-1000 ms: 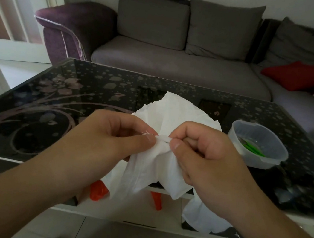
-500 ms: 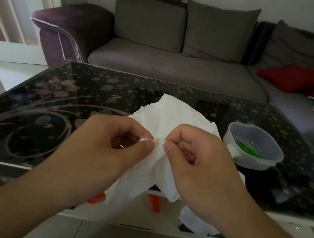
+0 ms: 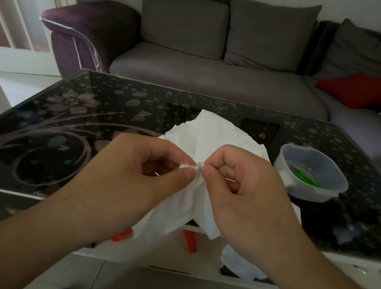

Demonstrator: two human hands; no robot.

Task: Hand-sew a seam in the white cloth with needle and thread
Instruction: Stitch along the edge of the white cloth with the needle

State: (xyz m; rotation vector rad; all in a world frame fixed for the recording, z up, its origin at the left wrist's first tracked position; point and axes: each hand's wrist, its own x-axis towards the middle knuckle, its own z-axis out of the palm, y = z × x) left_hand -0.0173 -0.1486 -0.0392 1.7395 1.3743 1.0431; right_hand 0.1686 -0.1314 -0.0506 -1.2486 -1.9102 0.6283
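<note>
The white cloth [image 3: 206,141] is held up above the near edge of the black glass table [image 3: 74,116], bunched between both hands. My left hand [image 3: 134,173] pinches a small fold of the cloth between thumb and forefinger; a frayed thread end sticks out beside the thumb. My right hand [image 3: 239,185] pinches the same fold from the right. A thin needle [image 3: 230,179] shows inside the curl of the right fingers, and a glint of metal shows under the left fingers. The rest of the cloth hangs down below the hands.
A translucent plastic bowl [image 3: 309,172] with green items inside stands on the table to the right of my hands. A grey sofa [image 3: 216,76] with a red cushion [image 3: 361,92] lies behind the table. Orange items [image 3: 190,240] and a white bag show under the tabletop.
The two pinching hands have drawn closer together, gathering the fold of cloth tighter between them. The needle now shows within the right hand's fingers.
</note>
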